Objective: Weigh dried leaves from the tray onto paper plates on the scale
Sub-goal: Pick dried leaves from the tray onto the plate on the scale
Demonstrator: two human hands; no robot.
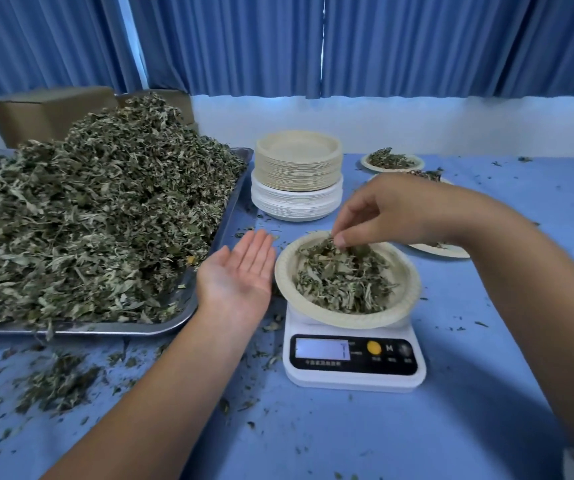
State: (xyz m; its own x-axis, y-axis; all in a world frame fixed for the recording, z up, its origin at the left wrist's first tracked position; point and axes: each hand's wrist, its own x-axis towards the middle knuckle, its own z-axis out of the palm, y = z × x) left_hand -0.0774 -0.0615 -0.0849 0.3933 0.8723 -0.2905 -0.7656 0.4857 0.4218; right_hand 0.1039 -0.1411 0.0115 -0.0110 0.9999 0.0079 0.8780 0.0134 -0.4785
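Observation:
A white digital scale point(354, 362) stands on the blue table and carries a paper plate point(406, 289) filled with dried leaves point(344, 282). My right hand point(393, 213) hovers over the plate's far side and pinches a few leaves between thumb and fingertips. My left hand point(240, 271) lies palm up, fingers straight and empty, between the plate and the metal tray point(188, 306). The tray holds a tall heap of dried leaves point(98, 209).
A stack of unused paper plates point(297, 174) stands behind the scale. Filled plates sit at the back right point(393, 162) and behind my right arm point(441, 249). Loose leaf bits point(56, 382) litter the table front left. Cardboard boxes point(46, 112) stand behind the tray.

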